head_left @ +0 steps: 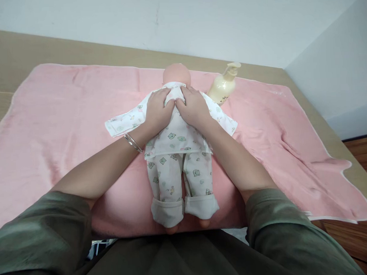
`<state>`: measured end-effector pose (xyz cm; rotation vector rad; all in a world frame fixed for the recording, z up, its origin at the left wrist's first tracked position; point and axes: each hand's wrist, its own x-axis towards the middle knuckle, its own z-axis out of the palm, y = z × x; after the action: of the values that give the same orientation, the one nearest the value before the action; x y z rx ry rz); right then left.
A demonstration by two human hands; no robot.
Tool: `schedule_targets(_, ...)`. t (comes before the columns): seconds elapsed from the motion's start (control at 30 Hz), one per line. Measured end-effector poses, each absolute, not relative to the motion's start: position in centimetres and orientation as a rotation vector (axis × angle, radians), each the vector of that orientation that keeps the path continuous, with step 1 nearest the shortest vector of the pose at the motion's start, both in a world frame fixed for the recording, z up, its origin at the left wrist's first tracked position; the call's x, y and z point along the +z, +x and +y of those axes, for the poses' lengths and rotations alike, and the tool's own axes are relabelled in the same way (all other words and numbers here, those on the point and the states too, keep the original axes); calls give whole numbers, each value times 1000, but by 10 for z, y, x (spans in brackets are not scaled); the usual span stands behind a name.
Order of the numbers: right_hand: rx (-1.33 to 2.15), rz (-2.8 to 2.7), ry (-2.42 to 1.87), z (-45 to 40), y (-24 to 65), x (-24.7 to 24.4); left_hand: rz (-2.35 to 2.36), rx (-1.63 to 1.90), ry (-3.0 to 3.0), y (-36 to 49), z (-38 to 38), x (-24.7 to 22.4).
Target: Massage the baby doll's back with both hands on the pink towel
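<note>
A baby doll (177,73) lies face down, as far as I can tell, with its head toward the wall and its feet toward me. It wears a white printed top (180,133) with long sleeves spread to both sides, and matching trousers (168,178) with turned-up cuffs. My left hand (159,108) rests flat on the left side of the doll's upper body. On the right side, my right hand (194,105) lies flat too, with the two thumbs nearly meeting in the middle. Neither hand grips anything. A bracelet (133,142) circles my left wrist.
A pink blanket (80,105) covers most of the wooden table (20,49), wrinkled at the right. Beyond the doll's right sleeve, a cream pump bottle (222,87) leans or lies on the blanket. A white wall (107,20) stands behind the table.
</note>
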<state>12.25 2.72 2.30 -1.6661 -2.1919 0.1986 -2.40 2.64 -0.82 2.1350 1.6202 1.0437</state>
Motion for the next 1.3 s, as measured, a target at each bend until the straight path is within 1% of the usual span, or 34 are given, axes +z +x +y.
schedule_targets(0.3, 183, -2182, -1661, 26, 121, 22, 1641, 1023, 2133, -23, 27, -6)
schedule_targets(0.47, 252, -2249, -1630, 28, 129, 31, 1743, 916, 2196, -10, 10, -4)
schedule_targets(0.6, 315, -2322, -1610, 26, 136, 40, 1654, 803, 2319, -4, -5, 5)
schedule_targets(0.77, -22, -2330, -1774, 0, 119, 41, 1656, 826, 2262, -17, 18, 5)
schedule_targets(0.87, -92, -2354, -1778, -13, 109, 41, 1688, 881, 2220, -25, 36, -2)
schedule_targets(1.0, 12, -2337, -1751, -5, 114, 42, 1730, 878, 2199, -25, 37, -5)
schedule_targets(1.13, 172, -2304, -1685, 18, 132, 38, 1793, 806, 2268, -15, 15, 3)
schedule_targets(1.3, 172, -2309, -1660, 28, 138, 35, 1779, 820, 2323, -7, -1, 6)
